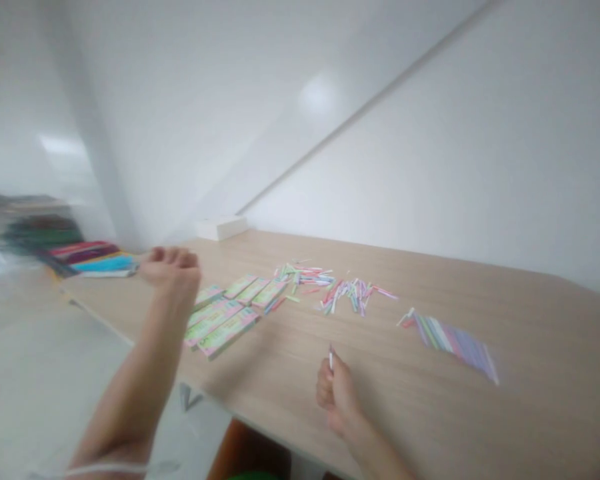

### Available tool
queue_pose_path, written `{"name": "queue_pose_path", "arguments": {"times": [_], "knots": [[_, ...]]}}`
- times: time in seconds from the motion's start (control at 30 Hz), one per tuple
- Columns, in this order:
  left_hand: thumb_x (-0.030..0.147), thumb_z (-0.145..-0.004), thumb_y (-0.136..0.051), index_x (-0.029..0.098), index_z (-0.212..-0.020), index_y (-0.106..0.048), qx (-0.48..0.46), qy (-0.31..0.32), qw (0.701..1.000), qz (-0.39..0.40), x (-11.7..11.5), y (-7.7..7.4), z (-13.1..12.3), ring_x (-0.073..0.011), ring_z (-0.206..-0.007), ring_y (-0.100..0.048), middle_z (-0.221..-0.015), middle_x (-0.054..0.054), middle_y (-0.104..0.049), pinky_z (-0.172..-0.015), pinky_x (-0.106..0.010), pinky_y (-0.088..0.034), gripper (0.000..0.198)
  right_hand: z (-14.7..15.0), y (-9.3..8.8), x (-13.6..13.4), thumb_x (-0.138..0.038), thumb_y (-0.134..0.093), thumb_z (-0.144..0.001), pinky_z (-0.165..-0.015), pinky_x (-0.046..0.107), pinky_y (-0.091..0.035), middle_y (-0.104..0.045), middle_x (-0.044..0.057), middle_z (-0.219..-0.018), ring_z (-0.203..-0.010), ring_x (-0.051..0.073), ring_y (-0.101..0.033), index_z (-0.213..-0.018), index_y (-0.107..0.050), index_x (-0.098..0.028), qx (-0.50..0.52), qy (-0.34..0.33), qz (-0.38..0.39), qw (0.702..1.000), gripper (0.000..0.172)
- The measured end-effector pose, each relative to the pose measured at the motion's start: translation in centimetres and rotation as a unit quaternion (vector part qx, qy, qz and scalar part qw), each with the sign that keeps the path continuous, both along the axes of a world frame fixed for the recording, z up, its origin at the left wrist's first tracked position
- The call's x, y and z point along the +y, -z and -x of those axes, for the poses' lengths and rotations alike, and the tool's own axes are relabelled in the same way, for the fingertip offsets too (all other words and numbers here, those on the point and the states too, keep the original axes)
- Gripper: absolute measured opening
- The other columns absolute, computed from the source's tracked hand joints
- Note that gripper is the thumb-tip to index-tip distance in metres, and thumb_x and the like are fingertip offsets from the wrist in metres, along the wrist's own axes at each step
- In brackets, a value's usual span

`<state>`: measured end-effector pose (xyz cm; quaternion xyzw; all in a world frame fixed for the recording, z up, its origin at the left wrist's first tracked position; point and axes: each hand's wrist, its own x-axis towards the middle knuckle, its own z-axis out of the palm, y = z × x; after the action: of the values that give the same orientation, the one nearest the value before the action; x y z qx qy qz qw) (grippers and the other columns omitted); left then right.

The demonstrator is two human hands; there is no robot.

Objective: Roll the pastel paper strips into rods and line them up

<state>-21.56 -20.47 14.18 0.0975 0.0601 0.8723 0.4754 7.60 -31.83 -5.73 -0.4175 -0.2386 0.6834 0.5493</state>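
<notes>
My right hand (336, 395) is closed above the near part of the table, a thin white stick (331, 359) with a dark tip poking up from between thumb and fingers. Raised over the table's left side, my left hand (171, 264) has its fingers curled; blur hides whether anything is in them. Below and right of it lie several flat pink-and-green boxes (229, 331). Loose pastel sticks form two piles, one farther back (307, 275) and a nearer pile (353, 293). To the right, more coloured sticks (453, 339) lie side by side in a row.
The wooden table (290, 360) meets a white wall (430, 167) at the back. A white box (223, 228) stands at the far left corner. Folded coloured cloth-like items (97, 260) lie at the left end. A brown seat (250, 453) is below the front edge.
</notes>
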Motion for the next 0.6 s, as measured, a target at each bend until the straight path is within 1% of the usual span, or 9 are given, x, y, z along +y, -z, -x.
{"name": "queue_pose_path", "arguments": {"times": [0.07, 0.1, 0.17, 0.2, 0.27, 0.33, 0.4, 0.5, 0.6], "knots": [[0.029, -0.091, -0.021, 0.018, -0.057, -0.022, -0.013, -0.057, 0.998, -0.022, -1.4, 0.2, 7.1, -0.0082, -0.026, -0.013, -0.035, 0.006, -0.015, -0.033, -0.020, -0.006, 0.036, -1.1, 0.5, 0.8, -0.061, -0.040, -0.085, -0.036, 0.017, -0.003, -0.015, -0.011, -0.037, -0.033, 0.003, -0.006, -0.046, -0.026, -0.021, -0.007, 0.004, 0.012, 1.000, 0.057], [0.029, -0.091, -0.020, 0.017, -0.056, -0.023, -0.007, -0.066, 0.996, -0.053, -2.1, 0.8, 9.4, -0.0083, -0.026, -0.016, -0.034, 0.006, -0.018, -0.033, -0.020, -0.006, 0.037, -1.5, 0.5, 1.1, -0.059, -0.040, -0.085, -0.036, 0.017, -0.003, -0.016, -0.011, -0.037, -0.033, 0.003, -0.006, -0.046, -0.027, -0.020, -0.013, -0.006, 0.022, 1.000, 0.056], [0.033, -0.092, -0.017, 0.016, -0.057, -0.024, 0.014, -0.104, 0.993, -0.050, -3.3, 3.0, 10.7, -0.0070, -0.026, -0.013, -0.034, 0.006, -0.017, -0.034, -0.018, -0.006, 0.040, -2.0, 0.2, 1.3, -0.054, -0.038, -0.088, -0.036, 0.017, -0.003, -0.015, -0.011, -0.036, -0.033, 0.003, -0.006, -0.046, -0.026, -0.020, -0.016, -0.014, 0.027, 0.999, 0.055], [0.035, -0.092, -0.015, 0.016, -0.057, -0.022, 0.032, -0.126, 0.991, -0.006, -3.4, 4.4, 9.7, -0.0062, -0.026, -0.010, -0.034, 0.006, -0.012, -0.035, -0.018, -0.005, 0.041, -2.0, -0.1, 1.3, -0.052, -0.037, -0.088, -0.036, 0.017, -0.003, -0.015, -0.011, -0.037, -0.034, 0.003, -0.005, -0.046, -0.025, -0.021, -0.014, -0.020, 0.020, 0.999, 0.054], [0.041, -0.091, -0.015, 0.016, -0.058, -0.018, 0.062, -0.135, 0.987, 0.062, -2.8, 7.3, 4.9, -0.0058, -0.028, -0.009, -0.038, 0.006, -0.005, -0.038, -0.018, -0.004, 0.042, -1.9, -0.9, 1.1, -0.052, -0.040, -0.087, -0.036, 0.017, -0.003, -0.014, -0.011, -0.038, -0.035, 0.003, -0.004, -0.047, -0.023, -0.021, -0.019, -0.025, 0.005, 0.999, 0.054], [0.047, -0.089, -0.024, 0.018, -0.058, -0.017, 0.057, -0.092, 0.989, 0.100, -1.4, 9.5, -1.7, -0.0067, -0.030, -0.010, -0.040, 0.008, -0.006, -0.040, -0.019, -0.006, 0.042, -1.8, -1.7, 0.8, -0.053, -0.043, -0.084, -0.036, 0.018, -0.004, -0.013, -0.012, -0.038, -0.036, 0.003, -0.003, -0.048, -0.022, -0.022, -0.031, -0.014, -0.002, 0.999, 0.053], [0.041, -0.085, -0.033, 0.019, -0.060, -0.019, 0.053, -0.034, 0.991, 0.118, 0.0, 10.3, -7.8, -0.0066, -0.031, -0.012, -0.040, 0.009, -0.010, -0.040, -0.021, -0.008, 0.037, -1.8, -2.4, 0.5, -0.055, -0.046, -0.082, -0.036, 0.018, -0.004, -0.012, -0.012, -0.039, -0.036, 0.003, -0.003, -0.048, -0.021, -0.022, -0.037, 0.005, -0.012, 0.999, 0.053], [0.024, -0.080, -0.038, 0.020, -0.061, -0.028, 0.023, 0.059, 0.995, 0.070, 0.9, 9.0, -12.9, -0.0068, -0.032, -0.016, -0.042, 0.009, -0.017, -0.041, -0.022, -0.010, 0.022, -1.5, -2.8, 0.2, -0.055, -0.046, -0.081, -0.035, 0.019, -0.005, -0.011, -0.012, -0.040, -0.036, 0.004, -0.003, -0.048, -0.021, -0.023, -0.015, 0.028, -0.037, 0.999, 0.052], [0.014, -0.077, -0.037, 0.019, -0.063, -0.033, -0.052, 0.131, 0.990, -0.007, 0.5, 6.0, -13.3, -0.0069, -0.033, -0.018, -0.043, 0.008, -0.019, -0.041, -0.023, -0.011, 0.016, 0.4, -2.6, 0.0, -0.052, -0.044, -0.083, -0.036, 0.019, -0.003, -0.011, -0.011, -0.040, -0.036, 0.004, -0.003, -0.047, -0.023, -0.022, 0.022, 0.042, -0.027, 0.999, 0.051]]}}
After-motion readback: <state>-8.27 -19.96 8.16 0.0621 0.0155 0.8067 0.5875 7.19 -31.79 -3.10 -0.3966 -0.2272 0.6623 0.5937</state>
